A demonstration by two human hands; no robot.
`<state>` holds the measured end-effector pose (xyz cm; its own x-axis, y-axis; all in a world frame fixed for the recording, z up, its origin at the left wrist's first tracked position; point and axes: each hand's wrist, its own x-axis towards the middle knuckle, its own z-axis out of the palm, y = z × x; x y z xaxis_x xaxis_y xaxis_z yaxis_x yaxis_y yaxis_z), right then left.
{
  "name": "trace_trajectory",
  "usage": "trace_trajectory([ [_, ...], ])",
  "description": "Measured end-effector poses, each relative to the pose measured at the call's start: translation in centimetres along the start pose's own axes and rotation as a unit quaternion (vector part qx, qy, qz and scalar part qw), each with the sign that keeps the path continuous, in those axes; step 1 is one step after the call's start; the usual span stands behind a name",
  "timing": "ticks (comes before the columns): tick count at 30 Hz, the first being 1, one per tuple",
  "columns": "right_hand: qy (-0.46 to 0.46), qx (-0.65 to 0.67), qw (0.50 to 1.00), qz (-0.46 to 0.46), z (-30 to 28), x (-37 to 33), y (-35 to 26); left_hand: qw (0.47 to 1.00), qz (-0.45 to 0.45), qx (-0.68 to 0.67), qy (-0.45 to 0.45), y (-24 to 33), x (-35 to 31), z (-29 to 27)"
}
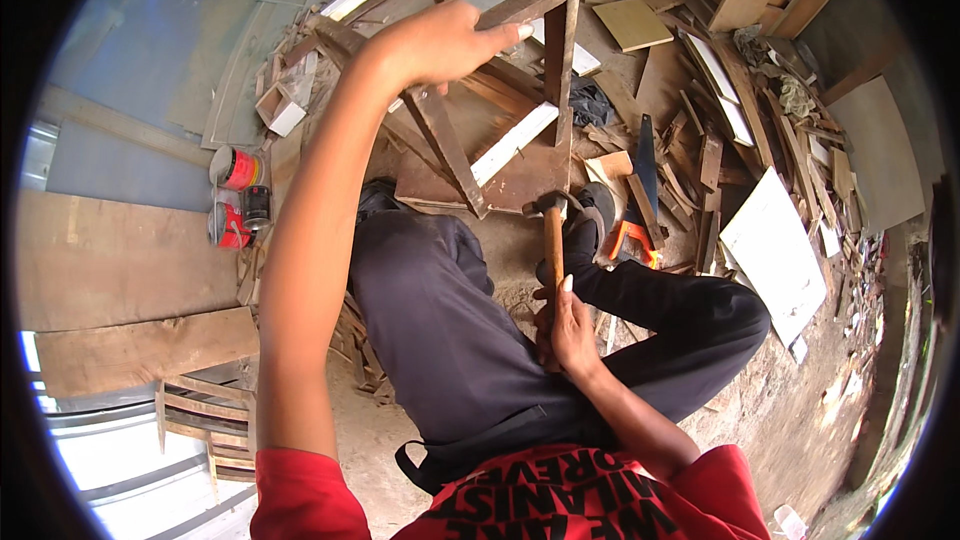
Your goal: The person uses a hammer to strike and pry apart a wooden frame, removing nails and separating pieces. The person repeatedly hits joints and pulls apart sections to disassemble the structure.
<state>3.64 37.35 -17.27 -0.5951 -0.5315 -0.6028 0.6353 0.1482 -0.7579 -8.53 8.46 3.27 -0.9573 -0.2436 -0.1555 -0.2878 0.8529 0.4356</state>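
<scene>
A wooden frame of dark bars, like the skeleton of a stool or small table, stands on the floor in front of me. My left hand is closed over one of its upper bars, thumb lying along the wood; the other fingers are mostly hidden. Low in front of my lap, my right hand grips a hammer by its wooden handle. The hammer's dark metal head is up, close to the frame's near lower corner; whether they touch I cannot tell.
A handsaw with an orange handle lies beyond my right foot. Several paint cans stand at the left. Wood scraps and a white board cover the floor at the right. A slatted wooden piece is at lower left.
</scene>
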Motion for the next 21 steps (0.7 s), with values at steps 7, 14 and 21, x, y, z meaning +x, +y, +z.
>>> trace_trajectory([
  [7, 0.035, -0.536, 0.728, -0.426, -6.5, 4.0, -3.3, 0.999, -0.001, 0.032, -0.015, -0.3, 2.3, -1.6],
  [14, 0.047, -0.653, 0.628, -0.421, -9.5, 6.8, -7.9, 1.0, 0.019, 0.007, -0.018, 0.4, 2.5, -1.7],
  [21, 0.062, -0.641, 0.614, -0.457, -9.8, 6.8, -9.8, 1.0, 0.012, 0.025, -0.013, -0.3, 2.6, -1.7],
])
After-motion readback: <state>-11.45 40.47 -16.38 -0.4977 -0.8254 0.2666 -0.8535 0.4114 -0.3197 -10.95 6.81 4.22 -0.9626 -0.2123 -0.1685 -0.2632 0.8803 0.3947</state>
